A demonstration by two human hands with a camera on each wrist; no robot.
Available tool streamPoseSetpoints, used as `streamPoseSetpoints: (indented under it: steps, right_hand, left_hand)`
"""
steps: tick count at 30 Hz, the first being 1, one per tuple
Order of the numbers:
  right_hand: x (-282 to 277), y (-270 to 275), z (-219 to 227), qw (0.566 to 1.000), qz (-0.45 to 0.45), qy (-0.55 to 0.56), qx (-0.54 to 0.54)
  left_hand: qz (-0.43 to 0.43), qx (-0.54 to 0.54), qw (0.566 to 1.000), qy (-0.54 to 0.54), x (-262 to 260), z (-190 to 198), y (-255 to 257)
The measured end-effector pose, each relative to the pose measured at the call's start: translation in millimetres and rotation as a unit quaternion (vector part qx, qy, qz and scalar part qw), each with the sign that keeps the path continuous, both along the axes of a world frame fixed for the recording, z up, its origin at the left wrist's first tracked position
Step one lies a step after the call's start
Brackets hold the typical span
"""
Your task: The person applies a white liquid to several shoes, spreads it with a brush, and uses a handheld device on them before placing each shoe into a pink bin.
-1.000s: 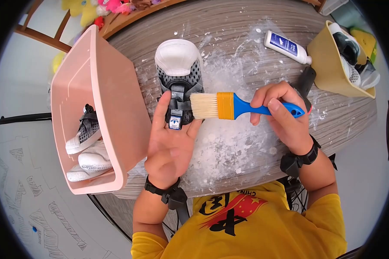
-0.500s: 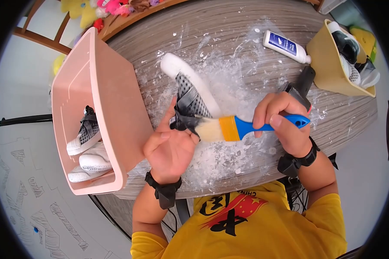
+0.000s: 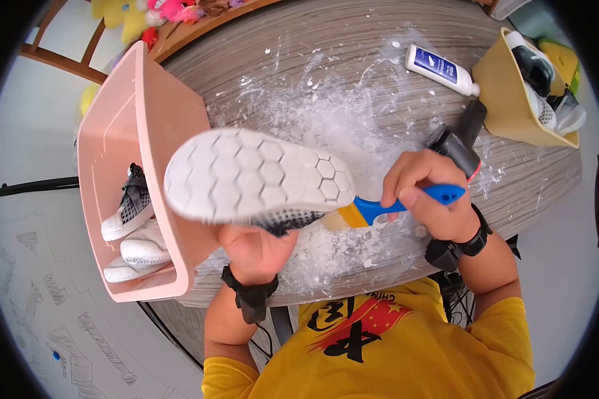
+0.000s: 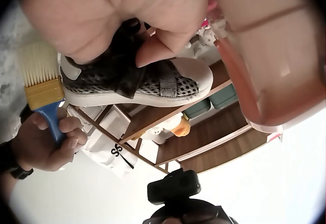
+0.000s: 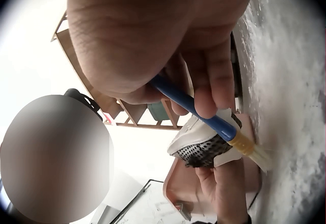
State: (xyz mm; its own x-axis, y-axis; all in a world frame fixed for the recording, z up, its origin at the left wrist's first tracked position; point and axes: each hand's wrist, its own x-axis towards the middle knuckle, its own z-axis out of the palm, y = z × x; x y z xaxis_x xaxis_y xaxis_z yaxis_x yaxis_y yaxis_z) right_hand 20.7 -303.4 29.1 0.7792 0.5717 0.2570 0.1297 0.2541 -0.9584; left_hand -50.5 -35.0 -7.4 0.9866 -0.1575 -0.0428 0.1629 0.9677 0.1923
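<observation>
In the head view a shoe (image 3: 256,176) lies on its side in the air, its white hexagon-patterned sole facing the camera. My left hand (image 3: 258,251) holds it from below; the fingers are hidden behind the shoe. The left wrist view shows my left hand (image 4: 122,20) gripping the dark strap area of the black mesh upper (image 4: 147,84). My right hand (image 3: 427,194) pinches the blue handle of a brush (image 3: 378,210). Its pale bristles are partly behind the heel end of the shoe; contact cannot be told.
A pink bin (image 3: 173,100) with several shoes stands at the left, close to the held shoe. At the right are a white bottle (image 3: 442,70), a black device (image 3: 464,136) and a yellow bin (image 3: 506,100) holding shoes. White marks cover the wooden tabletop (image 3: 326,40).
My left hand has turned the shoe over from upper-side up to sole towards the camera, its toe swinging left. The brush has dropped slightly, still in my right hand.
</observation>
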Motion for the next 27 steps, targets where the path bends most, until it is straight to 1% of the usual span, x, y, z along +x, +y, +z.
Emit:
streamPoseSetpoints:
  steps: [1,3,5,6,8,9,10,13,14,17,20,23,27]
  right_hand:
    - [-2,1,-1,0.998,-0.019,0.054,0.025]
    - [1,3,-2,0.994,-0.061,0.087,0.025]
    - [4,7,-7,0.99,-0.096,0.099,0.035]
    - [6,6,-7,0.988,-0.088,0.119,0.038]
    - [8,3,-6,0.984,-0.075,0.157,0.045]
    - [9,3,-7,0.985,-0.076,0.145,0.045]
    - [9,2,-9,0.985,-0.078,0.141,0.053]
    - [10,1,-12,0.985,-0.085,0.129,0.073]
    - [10,2,-12,0.985,-0.087,0.126,0.079]
    - [11,-1,-16,0.987,-0.083,0.099,0.093]
    - [12,-2,-19,0.988,-0.082,0.075,0.11]
    - [14,-4,-21,0.987,-0.078,0.053,0.129]
    - [14,-6,-19,0.986,-0.095,0.031,0.136]
  left_hand:
    - [-0.019,-0.055,0.998,0.021,-4,2,1]
    - [-0.057,-0.044,0.995,0.071,-12,8,6]
    - [-0.098,0.088,0.983,0.128,-22,21,13]
    - [-0.096,0.129,0.981,0.105,-22,30,7]
    - [-0.074,0.204,0.976,0.02,-17,39,-11]
    - [-0.064,0.232,0.97,-0.018,-17,35,-12]
    - [-0.053,0.282,0.956,-0.063,-21,22,-4]
    - [-0.092,0.392,0.893,-0.203,-12,26,-2]
    - [-0.109,0.4,0.881,-0.229,-12,26,-4]
    - [-0.105,0.452,0.829,-0.311,-4,30,-10]
    - [-0.083,0.484,0.798,-0.35,0,29,-14]
    - [-0.074,0.525,0.772,-0.35,-1,27,-15]
    - [-0.055,0.591,0.714,-0.37,3,29,-12]
